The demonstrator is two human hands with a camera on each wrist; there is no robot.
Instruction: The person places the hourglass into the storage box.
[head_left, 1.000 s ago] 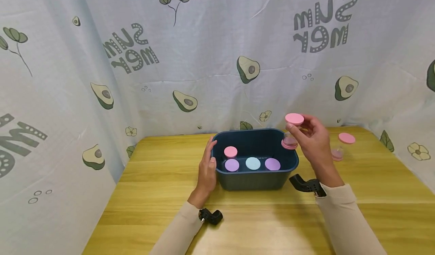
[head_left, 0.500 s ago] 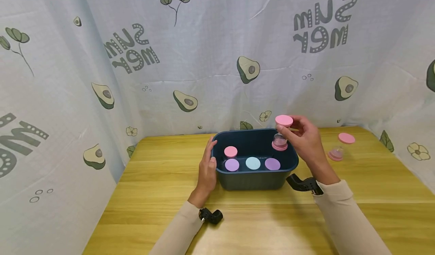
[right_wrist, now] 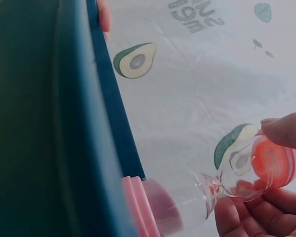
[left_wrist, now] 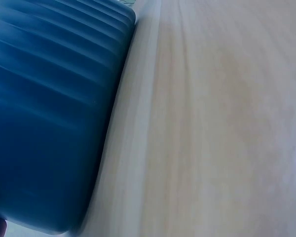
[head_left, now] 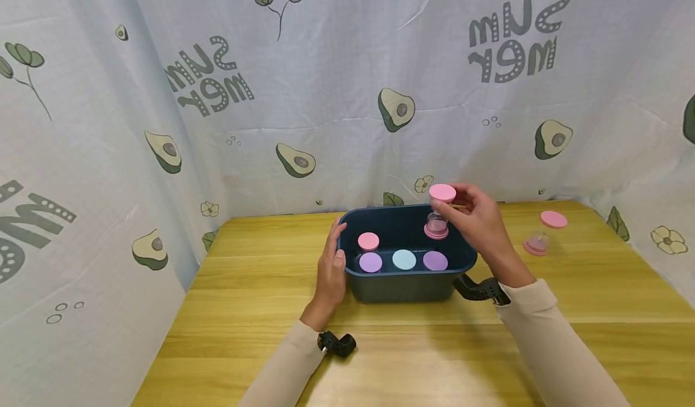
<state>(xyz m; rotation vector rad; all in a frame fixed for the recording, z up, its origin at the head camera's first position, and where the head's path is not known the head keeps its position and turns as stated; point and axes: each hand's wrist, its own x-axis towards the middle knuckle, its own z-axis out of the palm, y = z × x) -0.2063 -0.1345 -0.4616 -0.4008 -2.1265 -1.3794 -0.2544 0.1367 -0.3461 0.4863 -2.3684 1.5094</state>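
A pink-capped hourglass (head_left: 437, 226) with a clear waisted glass is held by my right hand (head_left: 480, 223), thumb and fingers round its upper end. In the head view it stands upright over the right part of a dark blue bin (head_left: 402, 289). The right wrist view shows its glass (right_wrist: 190, 197) narrowing in the middle, its lower cap overlapping the bin's rim (right_wrist: 113, 98). My left hand (head_left: 330, 274) rests along the bin's left end, fingers fairly straight against the outer wall. Inside the bin stand hourglasses with a pink cap (head_left: 368, 241), purple caps (head_left: 371, 263) and a light blue cap (head_left: 404, 260).
Another pink-capped hourglass (head_left: 553, 219) stands on the wooden table (head_left: 260, 274), to the right of the bin. Behind the table hangs a pale curtain (head_left: 336, 123) with avocado prints. Both wrists carry small black cameras.
My right hand has moved left with the hourglass, from the bin's right rim to over its inside. The left hand and the bin have stayed put.
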